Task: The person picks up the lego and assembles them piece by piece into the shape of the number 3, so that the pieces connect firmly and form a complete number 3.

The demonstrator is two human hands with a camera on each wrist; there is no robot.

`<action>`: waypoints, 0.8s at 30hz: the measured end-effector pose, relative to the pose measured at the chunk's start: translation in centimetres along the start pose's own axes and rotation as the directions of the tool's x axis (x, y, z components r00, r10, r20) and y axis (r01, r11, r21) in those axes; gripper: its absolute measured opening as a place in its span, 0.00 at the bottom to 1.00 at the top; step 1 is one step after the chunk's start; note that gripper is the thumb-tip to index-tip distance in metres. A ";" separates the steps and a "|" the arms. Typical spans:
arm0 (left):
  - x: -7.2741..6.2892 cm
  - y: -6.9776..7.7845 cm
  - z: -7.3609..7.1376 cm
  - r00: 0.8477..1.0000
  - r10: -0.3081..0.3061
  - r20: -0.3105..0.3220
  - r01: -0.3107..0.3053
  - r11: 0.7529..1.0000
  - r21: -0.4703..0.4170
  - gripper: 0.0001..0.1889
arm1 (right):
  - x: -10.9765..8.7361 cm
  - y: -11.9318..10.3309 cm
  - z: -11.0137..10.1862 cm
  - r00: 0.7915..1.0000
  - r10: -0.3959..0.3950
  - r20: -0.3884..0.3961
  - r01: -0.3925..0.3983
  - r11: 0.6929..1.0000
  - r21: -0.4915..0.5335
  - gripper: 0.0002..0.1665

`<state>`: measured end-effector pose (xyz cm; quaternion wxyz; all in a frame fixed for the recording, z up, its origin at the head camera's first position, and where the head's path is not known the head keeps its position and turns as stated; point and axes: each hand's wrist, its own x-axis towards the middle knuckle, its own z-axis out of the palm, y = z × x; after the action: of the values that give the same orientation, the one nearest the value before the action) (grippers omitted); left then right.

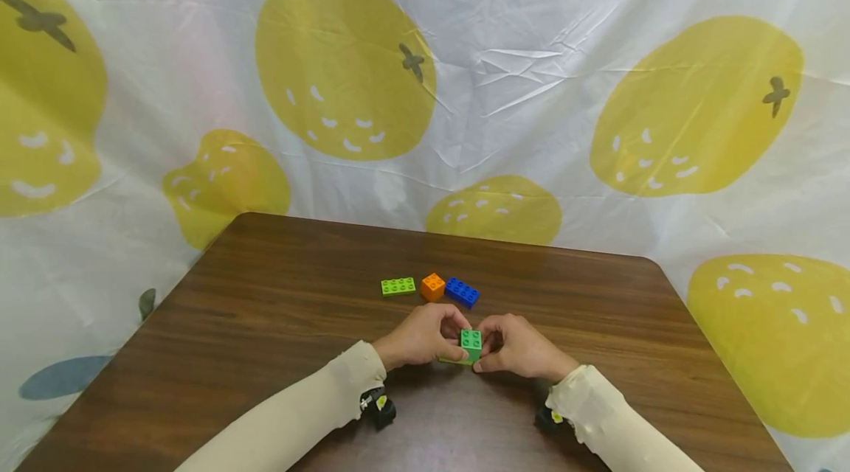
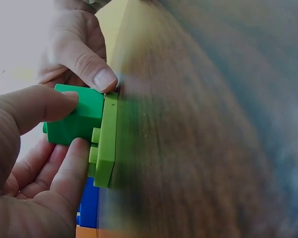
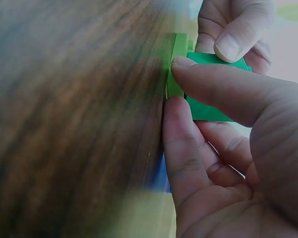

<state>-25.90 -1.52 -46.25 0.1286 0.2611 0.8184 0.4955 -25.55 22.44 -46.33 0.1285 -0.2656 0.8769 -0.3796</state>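
Head view forward-down, farther; wrist views close, sideways, sharing green block (image 2: pixel 84 127).

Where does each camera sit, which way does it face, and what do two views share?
Head: worn on the head, facing forward and down at table and patterned cloth; left hand, right hand and sleeves show.
Left wrist: on that wrist, facing the green block; both hands show, partly.
Right wrist: on that wrist, facing the same block; both hands show, partly.
Both wrist views share the green block and lime plate beneath it, from opposite sides.
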 end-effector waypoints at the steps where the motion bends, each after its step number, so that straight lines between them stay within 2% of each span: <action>1: 0.0 0.0 0.0 1.000 0.000 0.000 0.000 1.000 -0.002 0.17 | 0.0 0.0 0.0 1.000 0.002 0.000 -0.002 1.000 0.001 0.17; 15: -0.3 0.2 0.1 1.000 -0.010 -0.008 0.009 0.999 -0.038 0.18 | -0.1 -0.1 -0.1 1.000 -0.003 0.002 0.003 1.000 -0.005 0.18; 24: -0.3 0.1 -0.2 1.000 -0.007 -0.013 0.005 0.993 -0.114 0.19 | -0.1 0.0 0.1 1.000 -0.001 -0.002 0.001 1.000 -0.022 0.18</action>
<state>-25.75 -1.77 -46.09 0.1392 0.2474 0.7903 0.5430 -25.45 22.47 -46.38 0.1247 -0.2669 0.8810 -0.3703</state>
